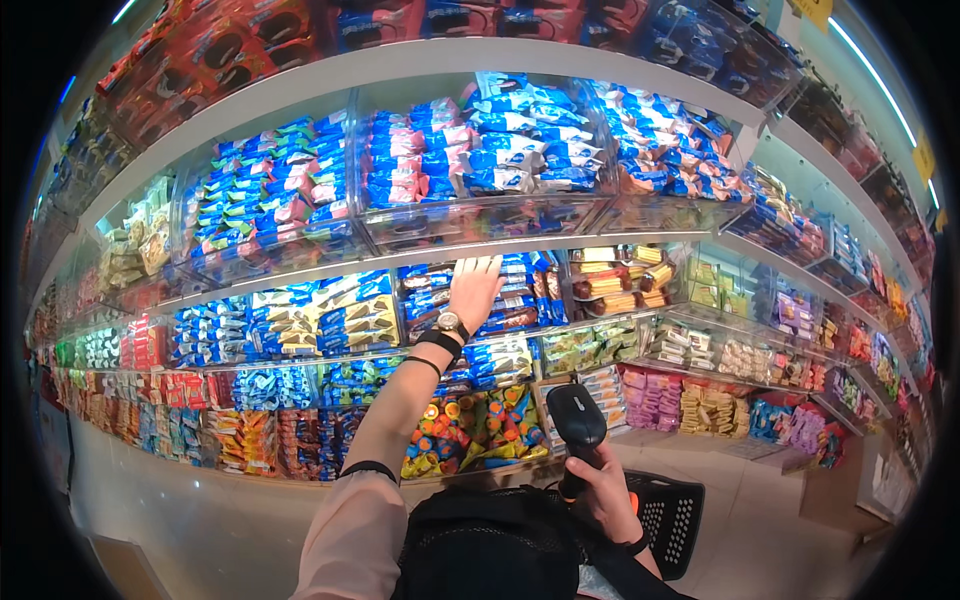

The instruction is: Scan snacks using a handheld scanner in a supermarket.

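Note:
My left hand (476,291) reaches over a clear bin of blue-and-brown wrapped snack packs (517,300) on the middle shelf, palm down, fingertips just under the shelf edge above. A wristwatch (448,322) and black bands circle that wrist. Whether the fingers touch or grip a pack cannot be told. My right hand (600,480) is closed around the handle of a black handheld barcode scanner (576,414), its head pointing up towards the shelves. Yellow-and-brown packs (619,281) fill the bin to the right; blue-and-cream packs (356,311) lie to the left.
The upper shelf edge (480,249) runs close above my left hand. Clear bins of blue, pink and white packs (525,142) stand on it. Shelving curves round on the right. A black perforated basket (675,525) sits beside my right forearm. Low bins hold colourful sweets (472,424).

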Action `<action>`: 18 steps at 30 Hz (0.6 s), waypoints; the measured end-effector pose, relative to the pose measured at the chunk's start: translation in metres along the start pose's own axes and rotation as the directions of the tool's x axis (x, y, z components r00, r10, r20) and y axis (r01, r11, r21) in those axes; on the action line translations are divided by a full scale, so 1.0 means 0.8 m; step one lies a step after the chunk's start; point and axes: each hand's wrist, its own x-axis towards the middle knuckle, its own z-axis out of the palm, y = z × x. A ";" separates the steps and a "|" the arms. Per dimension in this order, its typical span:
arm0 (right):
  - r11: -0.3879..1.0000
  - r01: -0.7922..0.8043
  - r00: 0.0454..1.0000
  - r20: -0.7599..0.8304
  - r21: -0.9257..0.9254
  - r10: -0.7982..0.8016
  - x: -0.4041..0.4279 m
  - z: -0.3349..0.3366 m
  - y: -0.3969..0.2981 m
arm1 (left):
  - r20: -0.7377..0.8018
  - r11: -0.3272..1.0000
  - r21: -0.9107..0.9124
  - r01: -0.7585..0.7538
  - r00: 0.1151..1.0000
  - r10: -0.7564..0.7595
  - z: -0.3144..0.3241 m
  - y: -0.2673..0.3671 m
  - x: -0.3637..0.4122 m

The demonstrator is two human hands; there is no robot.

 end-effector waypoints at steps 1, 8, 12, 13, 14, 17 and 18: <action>1.000 -0.003 1.000 0.007 -0.005 0.003 -0.001 0.001 0.002 | 0.017 1.000 0.014 0.010 1.000 -0.011 -0.001 0.001 -0.002; 1.000 0.010 1.000 0.020 0.005 -0.010 -0.002 0.000 0.010 | -0.085 0.999 -0.009 0.046 0.995 -0.046 -0.045 -0.012 -0.045; 1.000 0.015 1.000 0.022 0.013 -0.015 0.008 -0.011 0.012 | 0.186 0.992 0.065 0.104 0.976 -0.114 -0.075 -0.045 -0.073; 1.000 0.001 1.000 0.027 0.008 -0.001 0.009 -0.011 0.013 | 0.188 0.992 0.071 0.106 0.975 -0.117 -0.076 -0.055 -0.081; 1.000 -0.003 1.000 0.031 0.010 0.003 0.009 -0.008 0.013 | 0.265 0.993 0.073 0.096 0.958 -0.112 -0.072 -0.065 -0.090; 0.999 -0.022 0.999 0.025 -0.023 0.023 0.008 0.004 0.011 | 0.344 0.994 0.083 0.077 0.934 -0.101 -0.064 -0.073 -0.103; 0.999 -0.036 0.999 0.035 -0.035 0.037 0.006 0.009 0.009 | 0.348 0.994 0.089 0.065 0.933 -0.092 -0.063 -0.074 -0.105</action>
